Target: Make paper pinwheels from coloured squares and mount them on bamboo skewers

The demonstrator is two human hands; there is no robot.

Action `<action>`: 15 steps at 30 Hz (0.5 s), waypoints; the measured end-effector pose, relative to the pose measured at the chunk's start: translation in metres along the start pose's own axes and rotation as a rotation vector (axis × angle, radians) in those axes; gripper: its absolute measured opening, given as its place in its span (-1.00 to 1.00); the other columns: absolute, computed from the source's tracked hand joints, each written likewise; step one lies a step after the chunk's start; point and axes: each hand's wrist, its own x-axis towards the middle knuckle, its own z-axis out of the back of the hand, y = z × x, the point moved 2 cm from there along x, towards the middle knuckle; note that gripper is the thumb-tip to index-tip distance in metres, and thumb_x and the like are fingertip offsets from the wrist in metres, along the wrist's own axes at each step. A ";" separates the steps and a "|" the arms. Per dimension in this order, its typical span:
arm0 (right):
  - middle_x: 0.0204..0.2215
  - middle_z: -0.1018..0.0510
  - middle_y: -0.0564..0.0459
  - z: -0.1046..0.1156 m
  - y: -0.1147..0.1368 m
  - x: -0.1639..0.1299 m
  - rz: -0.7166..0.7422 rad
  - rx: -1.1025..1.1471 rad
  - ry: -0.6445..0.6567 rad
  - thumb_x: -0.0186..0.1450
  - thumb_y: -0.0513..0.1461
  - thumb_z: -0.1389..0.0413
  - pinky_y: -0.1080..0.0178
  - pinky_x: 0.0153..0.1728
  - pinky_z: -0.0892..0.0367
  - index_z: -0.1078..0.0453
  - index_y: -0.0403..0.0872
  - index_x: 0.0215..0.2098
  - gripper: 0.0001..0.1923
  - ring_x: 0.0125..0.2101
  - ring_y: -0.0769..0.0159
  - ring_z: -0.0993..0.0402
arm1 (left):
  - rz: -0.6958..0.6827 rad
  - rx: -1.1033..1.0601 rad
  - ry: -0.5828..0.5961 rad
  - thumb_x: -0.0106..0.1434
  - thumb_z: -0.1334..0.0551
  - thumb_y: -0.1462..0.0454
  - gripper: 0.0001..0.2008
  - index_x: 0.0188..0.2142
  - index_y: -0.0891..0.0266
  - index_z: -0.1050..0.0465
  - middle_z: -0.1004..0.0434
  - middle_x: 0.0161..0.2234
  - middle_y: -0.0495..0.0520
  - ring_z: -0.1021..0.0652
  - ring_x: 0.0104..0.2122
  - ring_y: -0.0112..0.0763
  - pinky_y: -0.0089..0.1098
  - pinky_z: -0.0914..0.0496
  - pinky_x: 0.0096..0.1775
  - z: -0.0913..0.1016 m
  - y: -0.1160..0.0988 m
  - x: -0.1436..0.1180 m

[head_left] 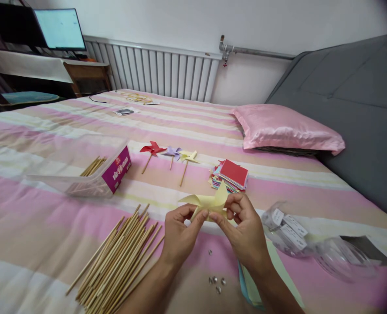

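A yellow paper pinwheel (209, 201) with folded blades is held up between both hands. My left hand (182, 231) pinches its left side, thumb near the centre. My right hand (244, 226) grips the right side, its thumb meeting the left one at the middle. The fingers partly hide the lower blades, and I cannot make out what is at the centre. Several small silver metal pieces (215, 279) lie on the bedspread below the hands. Left of them is a pile of thin wooden sticks (118, 261). Pale green paper sheets (280, 270) sit partly under my right forearm.
Red (152, 149), purple (172, 152) and yellow (187, 158) pinwheels on sticks lie beyond the hands, beside a stack of coloured paper (234, 173). A clear plastic box (98, 185) holds sticks at left. Clear containers (286, 231) stand right; a pink pillow (286, 126) lies behind.
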 end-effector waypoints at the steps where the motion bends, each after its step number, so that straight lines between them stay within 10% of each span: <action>1: -0.44 -0.38 0.18 0.000 0.000 0.000 -0.010 0.013 0.012 0.10 -0.10 -0.23 0.34 -0.39 -0.17 -0.22 0.00 -0.21 -0.63 -0.47 0.41 -0.15 | -0.007 0.004 -0.001 0.11 -0.29 0.19 -0.80 -0.49 0.31 -0.53 -0.50 -0.54 0.04 -0.42 -0.49 -0.43 -0.44 -0.30 -0.38 0.000 0.000 0.000; 15: -0.53 -0.46 0.06 0.007 -0.002 0.002 -0.034 -0.134 0.132 0.14 -0.02 -0.18 0.26 -0.38 -0.21 -0.51 -0.12 -0.36 -0.68 -0.45 0.28 -0.33 | -0.051 0.072 0.009 0.14 -0.25 0.22 -0.82 -0.45 0.31 -0.53 -0.54 -0.50 0.06 -0.48 -0.46 -0.38 -0.43 -0.33 -0.37 0.000 -0.005 -0.003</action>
